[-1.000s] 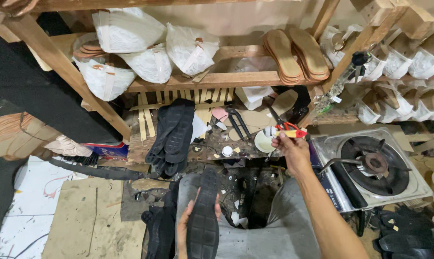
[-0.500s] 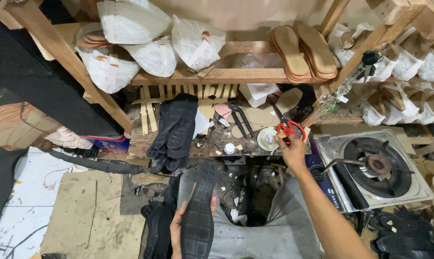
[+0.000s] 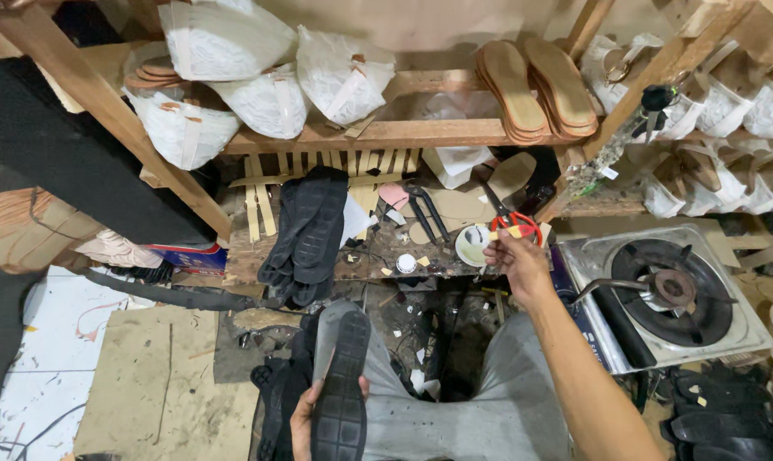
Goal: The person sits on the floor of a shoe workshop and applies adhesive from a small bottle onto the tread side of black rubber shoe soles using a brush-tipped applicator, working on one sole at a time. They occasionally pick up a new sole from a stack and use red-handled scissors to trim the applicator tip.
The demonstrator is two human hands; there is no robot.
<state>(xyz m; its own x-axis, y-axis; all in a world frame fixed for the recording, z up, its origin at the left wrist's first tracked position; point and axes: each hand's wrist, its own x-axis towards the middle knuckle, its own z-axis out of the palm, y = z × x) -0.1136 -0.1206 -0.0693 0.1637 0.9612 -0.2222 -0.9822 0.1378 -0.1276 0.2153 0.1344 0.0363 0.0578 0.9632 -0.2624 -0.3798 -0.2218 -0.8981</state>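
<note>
My left hand grips a black shoe, sole up, over my left knee at the bottom of the view. My right hand reaches forward to the low wooden bench and its fingers close on the red handles of a pair of scissors, whose dark blades point away toward the shelf. A small white tin sits just left of that hand. More black shoe uppers lie draped over the bench edge.
A single-burner gas stove stands to the right. On the wooden shelf are white bagged bundles and tan insoles. Cardboard covers the floor at left; black pliers lie on the bench.
My right hand has taken hold of the red-handled scissors on the bench. The view has shifted slightly; the left hand keeps the shoe still.
</note>
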